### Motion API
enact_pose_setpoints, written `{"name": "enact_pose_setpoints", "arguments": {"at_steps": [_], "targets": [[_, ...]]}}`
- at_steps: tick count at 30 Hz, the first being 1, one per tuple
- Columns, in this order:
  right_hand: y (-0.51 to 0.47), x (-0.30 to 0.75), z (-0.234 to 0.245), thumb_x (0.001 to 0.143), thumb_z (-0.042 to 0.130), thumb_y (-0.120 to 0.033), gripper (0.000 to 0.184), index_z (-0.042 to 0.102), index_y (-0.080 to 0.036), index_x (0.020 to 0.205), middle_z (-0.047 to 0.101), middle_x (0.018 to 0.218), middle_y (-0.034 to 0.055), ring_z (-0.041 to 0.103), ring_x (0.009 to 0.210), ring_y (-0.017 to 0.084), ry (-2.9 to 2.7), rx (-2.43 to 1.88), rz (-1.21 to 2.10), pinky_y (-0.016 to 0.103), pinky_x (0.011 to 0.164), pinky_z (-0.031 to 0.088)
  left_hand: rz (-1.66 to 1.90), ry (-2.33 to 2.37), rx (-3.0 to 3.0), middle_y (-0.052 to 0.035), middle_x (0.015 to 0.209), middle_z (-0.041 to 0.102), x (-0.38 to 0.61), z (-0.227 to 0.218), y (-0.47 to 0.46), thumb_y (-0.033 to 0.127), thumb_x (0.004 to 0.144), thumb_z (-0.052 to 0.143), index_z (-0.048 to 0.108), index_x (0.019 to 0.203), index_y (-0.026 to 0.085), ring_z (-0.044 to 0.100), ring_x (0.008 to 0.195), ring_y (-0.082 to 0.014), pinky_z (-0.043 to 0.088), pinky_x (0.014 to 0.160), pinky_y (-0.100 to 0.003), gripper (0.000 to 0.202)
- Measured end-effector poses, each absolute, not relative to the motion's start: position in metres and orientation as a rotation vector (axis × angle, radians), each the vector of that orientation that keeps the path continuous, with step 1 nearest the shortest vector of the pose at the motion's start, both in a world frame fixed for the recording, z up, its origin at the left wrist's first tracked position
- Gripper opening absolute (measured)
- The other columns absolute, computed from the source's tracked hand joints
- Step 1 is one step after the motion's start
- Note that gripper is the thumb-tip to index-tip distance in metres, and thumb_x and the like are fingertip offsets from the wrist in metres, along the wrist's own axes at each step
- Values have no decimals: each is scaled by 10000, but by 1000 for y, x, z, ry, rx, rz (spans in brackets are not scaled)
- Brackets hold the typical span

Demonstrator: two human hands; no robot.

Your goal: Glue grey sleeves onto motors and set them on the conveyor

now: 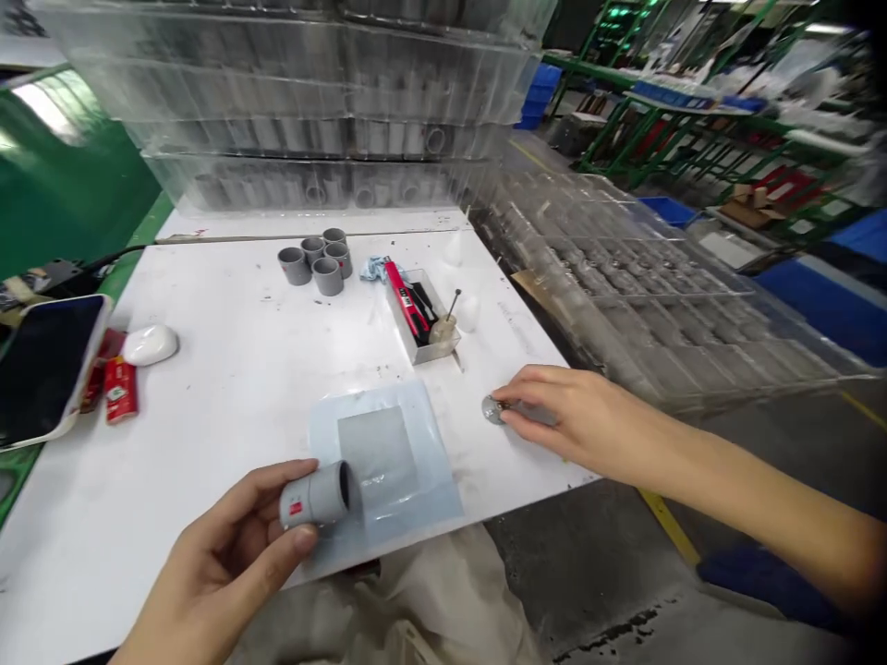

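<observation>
A short grey pipe coupling with a red mark on its side lies between the thumb and fingers of my left hand. Its dark open end faces right, above a pale blue sheet with a grey square in its middle. Near the right edge of the table, my right hand pinches a small round silvery-grey piece at its fingertips. The fingers partly cover that piece, and its exact kind is unclear. Several similar grey couplings stand grouped farther back on the white table.
A small clear box holds a red utility knife and a little bottle. At left are a phone, a white mouse-shaped object and red packets. Stacked clear trays line the back; more trays stand at right.
</observation>
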State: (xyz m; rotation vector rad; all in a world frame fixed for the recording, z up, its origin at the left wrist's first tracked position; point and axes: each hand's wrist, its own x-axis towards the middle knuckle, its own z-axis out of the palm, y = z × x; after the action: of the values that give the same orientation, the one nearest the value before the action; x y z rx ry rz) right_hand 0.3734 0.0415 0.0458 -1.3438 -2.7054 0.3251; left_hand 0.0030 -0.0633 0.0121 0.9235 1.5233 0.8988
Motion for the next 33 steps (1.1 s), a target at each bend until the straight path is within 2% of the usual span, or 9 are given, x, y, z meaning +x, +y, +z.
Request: {"name": "enact_pose_setpoints", "arguments": {"at_steps": [3, 6, 9, 12, 16, 28, 33], "targets": [[44, 367, 48, 1008, 663, -253, 187, 802, -158, 1089, 767, 960, 60, 741, 705, 217, -2708, -1314, 237, 360, 613, 568, 883, 1450, 882, 2, 788, 734, 5, 18, -60, 574, 796, 908, 789, 1215, 283, 712, 779, -180, 597, 689, -201, 523], [32, 346, 48, 991, 697, -226, 166, 788, -141, 1101, 768, 951, 58, 736, 752, 201, -2532, -1203, 304, 340, 662, 599, 876, 1389, 864, 5, 813, 744, 4, 19, -59, 552, 813, 908, 802, 1204, 290, 671, 743, -147, 589, 726, -193, 483], [7, 309, 38, 980, 742, -193, 196, 772, -176, 1173, 779, 987, 25, 730, 837, 143, -2178, -1035, 689, 244, 730, 620, 861, 1394, 878, 3, 775, 737, 1, 17, -60, 567, 828, 890, 805, 1216, 282, 665, 743, -159, 590, 739, -206, 489], [-18, 269, 21, 913, 779, -145, 236, 779, -216, 1138, 777, 998, -2, 721, 882, 120, -1829, -964, 938, 202, 781, 607, 837, 1412, 925, 0, 774, 762, -2, 16, -60, 586, 857, 858, 793, 1238, 281, 678, 755, -170, 568, 718, -208, 492], [-35, 238, 4, 860, 789, -139, 228, 796, -230, 1069, 765, 963, -21, 692, 835, 101, -1584, -1045, 1023, 181, 796, 587, 809, 1403, 968, 7, 765, 769, -6, 15, -59, 596, 884, 830, 772, 1266, 285, 680, 756, -170, 548, 716, -221, 496], [-32, 234, 1, 845, 788, -116, 263, 831, -221, 1083, 789, 971, 28, 757, 864, 160, -1632, -1009, 1050, 260, 797, 620, 844, 1332, 897, 9, 803, 764, -1, 20, -57, 492, 901, 846, 772, 1233, 252, 692, 743, -162, 576, 718, -234, 417], [-30, 234, 0, 844, 789, -110, 275, 838, -226, 1089, 794, 980, 35, 764, 865, 174, -1633, -1010, 1049, 280, 797, 634, 831, 1346, 901, 8, 792, 766, -2, 20, -58, 512, 896, 847, 771, 1232, 258, 693, 743, -168, 571, 701, -234, 428]]}}
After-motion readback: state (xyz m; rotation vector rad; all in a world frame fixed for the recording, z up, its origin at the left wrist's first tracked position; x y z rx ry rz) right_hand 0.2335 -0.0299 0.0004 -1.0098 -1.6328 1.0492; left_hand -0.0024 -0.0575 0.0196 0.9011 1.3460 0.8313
